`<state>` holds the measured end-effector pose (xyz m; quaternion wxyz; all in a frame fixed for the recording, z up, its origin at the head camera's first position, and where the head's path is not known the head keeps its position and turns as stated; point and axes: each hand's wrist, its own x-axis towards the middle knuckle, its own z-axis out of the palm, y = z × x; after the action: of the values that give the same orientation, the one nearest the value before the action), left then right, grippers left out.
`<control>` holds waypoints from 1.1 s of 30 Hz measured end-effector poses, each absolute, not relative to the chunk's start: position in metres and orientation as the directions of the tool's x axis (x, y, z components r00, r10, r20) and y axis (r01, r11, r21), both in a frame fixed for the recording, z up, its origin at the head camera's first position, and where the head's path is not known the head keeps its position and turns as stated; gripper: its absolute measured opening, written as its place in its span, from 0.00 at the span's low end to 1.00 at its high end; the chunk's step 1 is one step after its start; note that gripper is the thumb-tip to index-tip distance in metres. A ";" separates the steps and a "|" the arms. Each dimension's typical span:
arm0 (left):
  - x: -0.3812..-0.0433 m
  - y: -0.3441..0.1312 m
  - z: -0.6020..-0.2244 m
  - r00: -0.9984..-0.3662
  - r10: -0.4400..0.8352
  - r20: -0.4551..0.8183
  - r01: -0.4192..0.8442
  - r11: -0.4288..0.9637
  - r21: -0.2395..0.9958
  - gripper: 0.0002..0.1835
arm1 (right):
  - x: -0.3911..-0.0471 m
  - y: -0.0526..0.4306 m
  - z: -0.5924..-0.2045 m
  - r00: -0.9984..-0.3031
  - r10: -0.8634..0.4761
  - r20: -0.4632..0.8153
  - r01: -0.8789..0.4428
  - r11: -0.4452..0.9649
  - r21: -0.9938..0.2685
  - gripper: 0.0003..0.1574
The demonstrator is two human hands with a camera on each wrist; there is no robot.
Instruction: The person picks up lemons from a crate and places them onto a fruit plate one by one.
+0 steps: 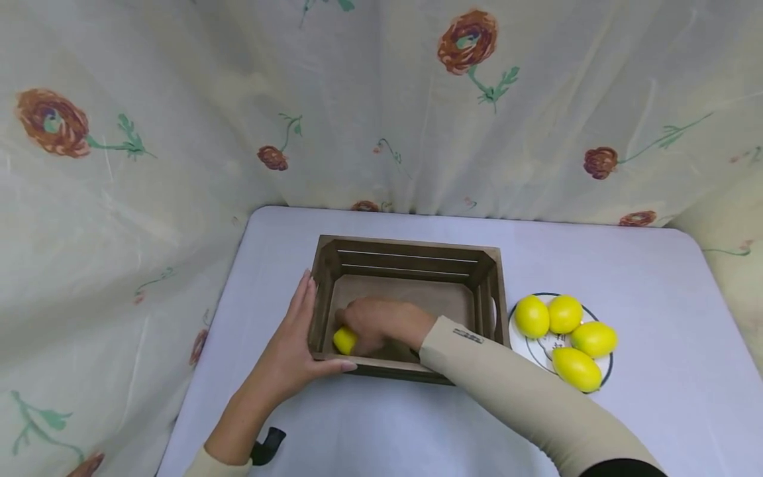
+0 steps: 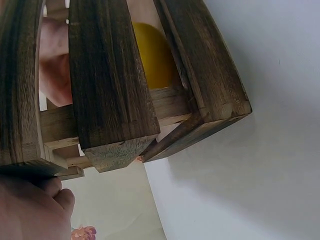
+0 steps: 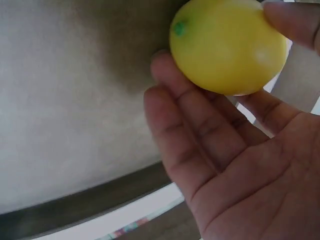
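Note:
Inside the brown wooden crate (image 1: pixel 405 242), my right hand (image 1: pixel 378 321) holds a yellow lemon (image 1: pixel 344 340) low in the front left corner. The right wrist view shows the lemon (image 3: pixel 227 47) between the thumb and the fingers, its green tip facing left, close above the crate floor (image 3: pixel 65 100). My left hand (image 1: pixel 293 341) rests on the crate's left front corner, fingers straight along the left side and thumb on the front rim. Through the slats in the left wrist view, part of the lemon (image 2: pixel 154 57) shows behind the wood.
Right of the crate, a white plate (image 1: pixel 521 339) with a dark rim bears several more lemons (image 1: pixel 577 369). Everything stands on a table with a white cloth (image 1: pixel 381 430). A flowered curtain (image 1: pixel 381 99) hangs behind and at the sides.

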<state>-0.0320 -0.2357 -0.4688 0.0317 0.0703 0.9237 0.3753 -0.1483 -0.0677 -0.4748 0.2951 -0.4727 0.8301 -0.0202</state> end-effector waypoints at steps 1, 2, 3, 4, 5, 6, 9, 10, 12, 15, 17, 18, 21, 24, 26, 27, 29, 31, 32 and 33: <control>-0.032 -0.236 -0.469 -0.988 0.153 -0.006 0.105 0.708 0.699 0.78 | -0.149 -0.068 -0.475 -0.381 -0.796 -0.469 -0.769 0.555 -0.317 0.30; -0.032 -0.236 -0.469 -0.989 0.150 -0.006 0.103 0.708 0.699 0.78 | -0.149 -0.068 -0.474 -0.382 -0.799 -0.465 -0.766 0.555 -0.324 0.30; -0.031 -0.236 -0.470 -0.989 0.146 -0.006 0.100 0.707 0.701 0.78 | -0.149 -0.068 -0.473 -0.379 -0.803 -0.461 -0.764 0.552 -0.333 0.31; -0.031 -0.235 -0.470 -0.990 0.142 -0.007 0.096 0.707 0.701 0.78 | -0.149 -0.068 -0.473 -0.374 -0.807 -0.457 -0.760 0.549 -0.346 0.31; -0.031 -0.235 -0.470 -0.990 0.139 -0.007 0.095 0.708 0.700 0.78 | -0.149 -0.067 -0.471 -0.371 -0.809 -0.456 -0.754 0.549 -0.360 0.32; -0.032 -0.235 -0.470 -0.990 0.141 -0.008 0.095 0.707 0.701 0.78 | -0.150 -0.066 -0.470 -0.371 -0.809 -0.456 -0.747 0.552 -0.370 0.32; -0.035 -0.231 -0.471 -0.987 0.161 -0.006 0.111 0.705 0.701 0.78 | -0.152 -0.060 -0.463 -0.383 -0.803 -0.457 -0.731 0.566 -0.381 0.31; -0.036 -0.230 -0.472 -0.986 0.168 -0.005 0.117 0.707 0.698 0.78 | -0.153 -0.057 -0.461 -0.391 -0.800 -0.456 -0.728 0.571 -0.378 0.31; -0.038 -0.229 -0.472 -0.984 0.179 -0.005 0.125 0.708 0.694 0.79 | -0.155 -0.053 -0.454 -0.409 -0.794 -0.450 -0.737 0.578 -0.350 0.31; -0.038 -0.229 -0.472 -0.985 0.172 -0.006 0.120 0.714 0.690 0.79 | -0.154 -0.047 -0.438 -0.417 -0.798 -0.435 -0.775 0.562 -0.289 0.32; -0.037 -0.229 -0.471 -0.986 0.164 -0.008 0.114 0.718 0.687 0.80 | -0.152 -0.043 -0.425 -0.423 -0.800 -0.427 -0.797 0.552 -0.245 0.33; -0.037 -0.230 -0.471 -0.987 0.161 -0.008 0.112 0.722 0.682 0.80 | -0.150 -0.040 -0.417 -0.425 -0.799 -0.424 -0.804 0.549 -0.228 0.33; -0.035 -0.231 -0.470 -0.989 0.148 -0.011 0.102 0.736 0.669 0.80 | -0.147 -0.030 -0.395 -0.441 -0.798 -0.411 -0.810 0.551 -0.200 0.34; -0.034 -0.232 -0.469 -0.991 0.130 -0.021 0.084 0.746 0.661 0.80 | -0.142 -0.020 -0.374 -0.452 -0.806 -0.382 -0.810 0.550 -0.204 0.35; -0.034 -0.232 -0.469 -0.992 0.124 -0.026 0.076 0.746 0.661 0.79 | -0.138 -0.011 -0.364 -0.449 -0.824 -0.345 -0.815 0.536 -0.219 0.35; -0.033 -0.233 -0.469 -0.992 0.122 -0.028 0.072 0.743 0.666 0.79 | -0.136 -0.006 -0.359 -0.450 -0.832 -0.323 -0.817 0.530 -0.228 0.35; -0.033 -0.233 -0.468 -0.992 0.121 -0.030 0.070 0.739 0.670 0.80 | -0.131 0.005 -0.350 -0.453 -0.850 -0.268 -0.821 0.515 -0.245 0.35; -0.032 -0.233 -0.468 -0.992 0.120 -0.030 0.069 0.737 0.673 0.80 | -0.126 0.018 -0.342 -0.465 -0.861 -0.205 -0.821 0.506 -0.263 0.35; -0.032 -0.234 -0.468 -0.992 0.119 -0.030 0.068 0.736 0.674 0.80 | -0.123 0.026 -0.338 -0.477 -0.861 -0.175 -0.817 0.508 -0.272 0.36; -0.032 -0.234 -0.468 -0.993 0.117 -0.031 0.066 0.738 0.671 0.80 | -0.121 0.033 -0.334 -0.491 -0.858 -0.148 -0.809 0.513 -0.286 0.36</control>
<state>-0.0315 -0.2339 -0.4679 0.0355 0.0491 0.9315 0.3586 -0.1207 0.0327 -0.3341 0.1367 -0.4854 0.8590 -0.0890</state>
